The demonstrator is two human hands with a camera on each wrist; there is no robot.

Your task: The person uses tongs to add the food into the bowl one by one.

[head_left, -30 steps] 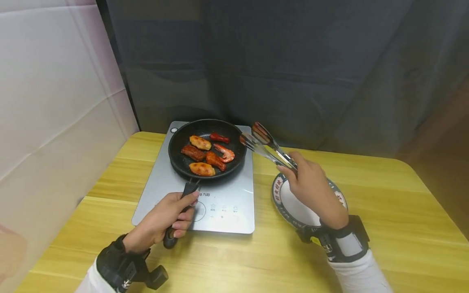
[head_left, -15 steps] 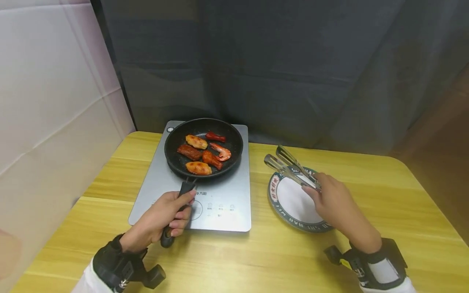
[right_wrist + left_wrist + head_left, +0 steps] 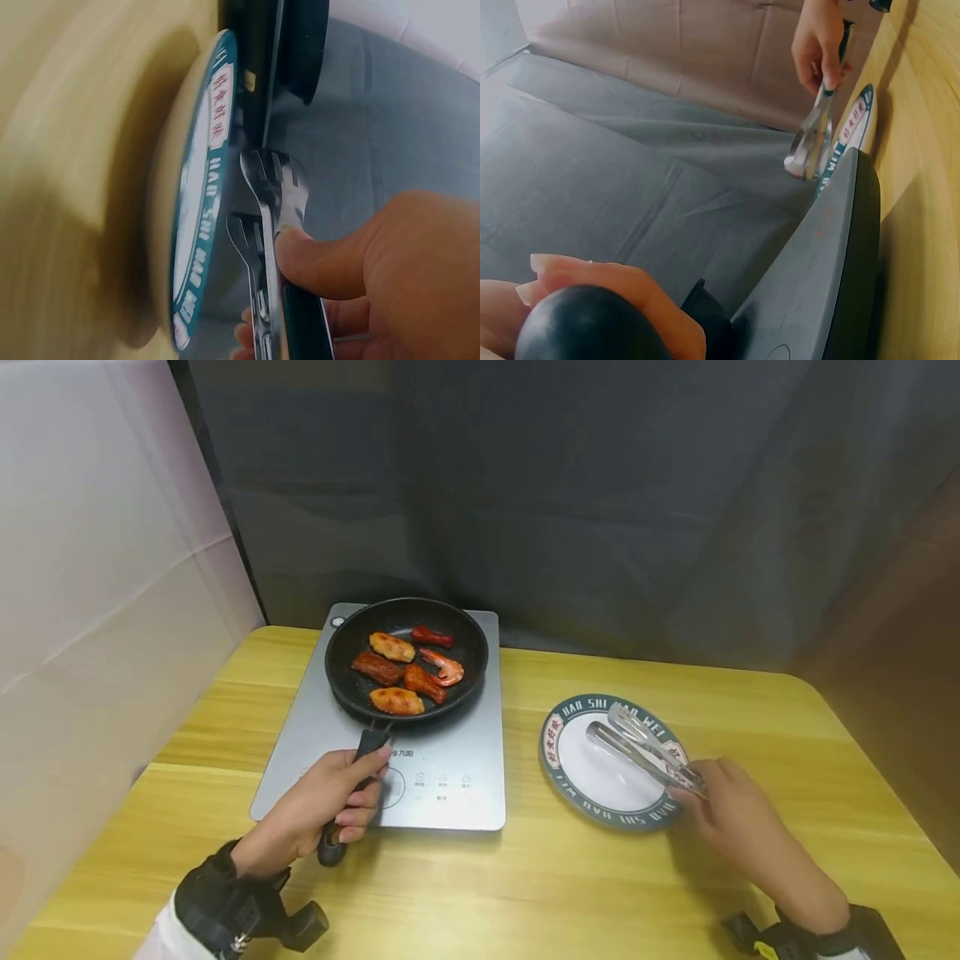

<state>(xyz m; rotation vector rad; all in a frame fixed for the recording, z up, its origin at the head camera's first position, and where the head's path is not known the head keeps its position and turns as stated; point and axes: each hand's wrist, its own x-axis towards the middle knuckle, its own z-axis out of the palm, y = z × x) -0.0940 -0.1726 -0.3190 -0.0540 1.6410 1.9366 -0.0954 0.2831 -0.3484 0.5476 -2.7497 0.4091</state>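
My left hand (image 3: 326, 802) grips the black handle (image 3: 371, 743) of a frying pan (image 3: 471, 652). In the pan lie two browned chicken wings (image 3: 392, 647), a drumstick (image 3: 424, 682), a shrimp (image 3: 444, 667), a reddish-brown slab of meat (image 3: 377, 668) and a small dark red piece (image 3: 432, 636). My right hand (image 3: 731, 810) holds metal food tongs (image 3: 651, 743) near their rear end, thumb on one arm in the right wrist view. The slotted tips point left over a white plate (image 3: 592, 768) with a green lettered rim. Between the tips there is no food.
Under the pan, a flat silver induction cooker (image 3: 465, 810) with printed controls sits on the wooden table (image 3: 480, 893). A dark grey cloth (image 3: 525, 510) hangs behind the table, and a pale cloth wall (image 3: 97, 552) stands at the left.
My right hand has carried the tongs from beside the pan's right rim rightward and toward me, over the plate. The tong arms are closer together. My left hand stays on the pan handle.
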